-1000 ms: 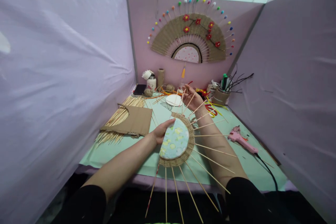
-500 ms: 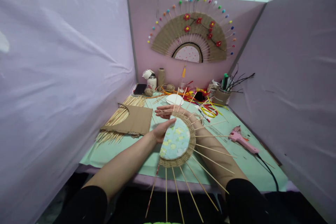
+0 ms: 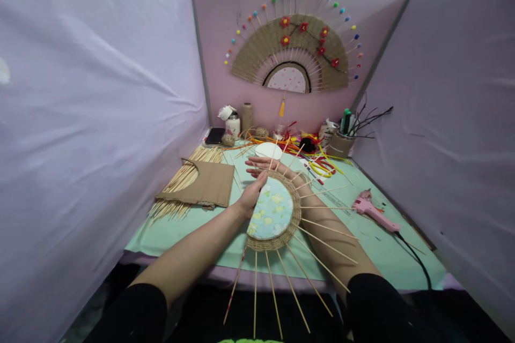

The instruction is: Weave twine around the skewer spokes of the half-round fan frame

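Observation:
A half-round fan piece is held over the table, turned so its straight edge faces left. Its middle is covered in pale blue floral fabric, a woven twine band follows the curve, and thin bamboo sticks radiate outward. My left hand grips the straight edge, thumb lying at the front. Beyond the upper sticks, my right hand reaches left with its fingers stretched out, partly hidden by sticks. A thin loop of twine shows near my right wrist; whether the fingers touch any twine I cannot tell.
Cut cardboard lies over a heap of bamboo sticks at left. A pink glue gun with a cord rests at right. Scissors, a white disc and jars stand behind. A finished fan hangs on the back panel.
The fan piece and my left hand have shifted slightly right and up in the view. My right hand has also moved a little right, its fingers still stretched out.

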{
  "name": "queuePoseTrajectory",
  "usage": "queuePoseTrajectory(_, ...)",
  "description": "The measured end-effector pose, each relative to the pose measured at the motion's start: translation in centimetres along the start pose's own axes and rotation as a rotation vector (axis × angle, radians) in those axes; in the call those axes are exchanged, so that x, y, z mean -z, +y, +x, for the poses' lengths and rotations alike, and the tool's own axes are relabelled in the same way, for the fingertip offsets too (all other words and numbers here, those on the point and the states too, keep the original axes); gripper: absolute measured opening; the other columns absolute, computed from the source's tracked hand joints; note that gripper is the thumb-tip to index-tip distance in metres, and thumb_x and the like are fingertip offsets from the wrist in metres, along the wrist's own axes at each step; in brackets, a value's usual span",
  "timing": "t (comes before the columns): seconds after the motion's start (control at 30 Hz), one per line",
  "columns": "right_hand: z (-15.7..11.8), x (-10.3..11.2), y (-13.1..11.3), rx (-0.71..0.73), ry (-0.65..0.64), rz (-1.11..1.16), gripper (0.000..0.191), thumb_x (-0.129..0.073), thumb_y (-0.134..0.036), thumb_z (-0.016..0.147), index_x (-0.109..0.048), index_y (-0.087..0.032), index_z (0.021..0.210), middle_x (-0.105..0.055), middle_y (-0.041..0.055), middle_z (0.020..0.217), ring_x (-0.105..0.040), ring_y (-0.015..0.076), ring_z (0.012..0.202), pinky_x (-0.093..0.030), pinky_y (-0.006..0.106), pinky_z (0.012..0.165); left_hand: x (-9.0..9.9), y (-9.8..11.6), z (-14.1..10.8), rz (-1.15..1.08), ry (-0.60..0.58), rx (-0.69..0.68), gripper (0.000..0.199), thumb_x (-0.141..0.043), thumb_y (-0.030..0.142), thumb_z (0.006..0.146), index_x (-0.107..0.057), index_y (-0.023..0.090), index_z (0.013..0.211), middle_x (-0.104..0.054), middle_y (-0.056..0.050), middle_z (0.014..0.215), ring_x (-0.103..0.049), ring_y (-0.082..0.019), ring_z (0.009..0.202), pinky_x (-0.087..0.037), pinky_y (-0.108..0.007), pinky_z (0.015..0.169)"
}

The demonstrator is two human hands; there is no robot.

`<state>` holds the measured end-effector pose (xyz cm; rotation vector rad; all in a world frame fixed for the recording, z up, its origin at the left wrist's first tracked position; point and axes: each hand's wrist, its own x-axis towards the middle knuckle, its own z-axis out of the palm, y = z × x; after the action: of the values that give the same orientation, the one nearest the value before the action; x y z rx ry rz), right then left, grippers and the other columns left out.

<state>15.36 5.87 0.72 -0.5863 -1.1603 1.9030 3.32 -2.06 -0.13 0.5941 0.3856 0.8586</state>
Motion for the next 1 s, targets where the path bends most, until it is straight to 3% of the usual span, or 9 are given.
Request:
queuePoseTrajectory(0.1,0.2,0.8,-0.7,0.094,0.168,0.034,0.038,-0.079,-0.013,0.063,-0.067,-0.018,0.098,-0.074,0.0039,0.101,-0.069,0.0122,0.071,-0.057,0.022,0.06,-0.3,0.1,-0.2,0.066,-0.005,-0.1,0.048,-0.057,0.027,0.089,-0.049,0.025,0.137,-0.071,-0.005,0.111,-0.069,-0.019,0.098,-0.049,-0.031,0.093)
queuePoseTrajectory(0.2,0.2,2.1,-1.7,0.193,0.314,0.123,0.033,-0.077,-0.014,0.066,-0.064,-0.02,0.095,-0.073,-0.0023,0.087,-0.049,0.0018,0.042,-0.044,0.013,0.04,-0.3,0.0,-0.2,0.131,-0.015,-0.098,0.049,-0.061,0.026,0.086,-0.053,0.023,0.135,-0.071,-0.006,0.109,-0.069,-0.019,0.094,-0.051,-0.029,0.087)
queuePoseTrajectory(0.27,0.0,3.2,-2.3,0.246,0.345,0.188,0.027,-0.074,-0.016,0.07,-0.063,-0.021,0.093,-0.072,-0.0056,0.083,-0.039,0.0001,0.036,-0.04,0.013,0.036,-0.2,-0.2,-0.2,0.158,-0.008,-0.063,0.049,-0.063,0.026,0.085,-0.055,0.022,0.132,-0.072,-0.007,0.105,-0.07,-0.018,0.087,-0.052,-0.027,0.08)
queuePoseTrajectory(0.43,-0.9,4.9,-3.4,0.383,0.332,0.234,0.008,-0.064,-0.019,0.08,-0.063,-0.023,0.088,-0.07,-0.0072,0.08,-0.034,-0.0002,0.036,-0.039,0.013,0.042,0.2,-0.6,0.1,0.141,0.0,-0.006,0.04,-0.064,0.022,0.083,-0.061,0.018,0.123,-0.072,-0.008,0.102,-0.07,-0.016,0.082,-0.053,-0.027,0.078)
queuePoseTrajectory(0.6,-1.3,5.9,-3.6,0.516,0.345,0.249,0.013,-0.063,-0.014,0.08,-0.065,-0.024,0.088,-0.073,-0.0066,0.085,-0.039,0.0005,0.039,-0.043,0.015,0.048,0.2,-0.7,0.2,0.128,0.054,0.013,0.035,-0.064,0.019,0.082,-0.063,0.017,0.117,-0.073,-0.006,0.093,-0.069,-0.014,0.075,-0.054,-0.025,0.073)
queuePoseTrajectory(0.83,-1.3,6.9,-3.2,0.522,0.377,0.367,0.013,-0.069,-0.013,0.077,-0.063,-0.024,0.079,-0.069,-0.0085,0.07,-0.063,0.0054,0.061,-0.053,0.019,0.061,0.2,0.5,0.2,0.148,0.159,-0.08,0.031,-0.062,0.019,0.084,-0.064,0.017,0.116,-0.074,-0.005,0.088,-0.069,-0.015,0.073,-0.054,-0.025,0.07)
queuePoseTrajectory(0.93,-1.1,7.1,-2.9,0.501,0.392,0.404,0.012,-0.069,-0.014,0.078,-0.062,-0.023,0.076,-0.07,-0.007,0.07,-0.066,0.0083,0.069,-0.058,0.028,0.076,0.4,1.6,0.4,0.138,0.218,-0.164,0.032,-0.063,0.018,0.083,-0.064,0.017,0.115,-0.074,-0.005,0.091,-0.07,-0.016,0.077,-0.054,-0.027,0.075)
queuePoseTrajectory(1.0,-0.8,7.0,-2.8,0.436,0.365,0.352,0.01,-0.069,-0.018,0.079,-0.062,-0.024,0.077,-0.068,-0.0065,0.068,-0.066,0.0097,0.068,-0.058,0.029,0.076,0.6,2.2,0.5,0.156,0.23,-0.225,0.032,-0.064,0.02,0.083,-0.064,0.017,0.115,-0.074,-0.005,0.093,-0.07,-0.016,0.079,-0.054,-0.027,0.076)
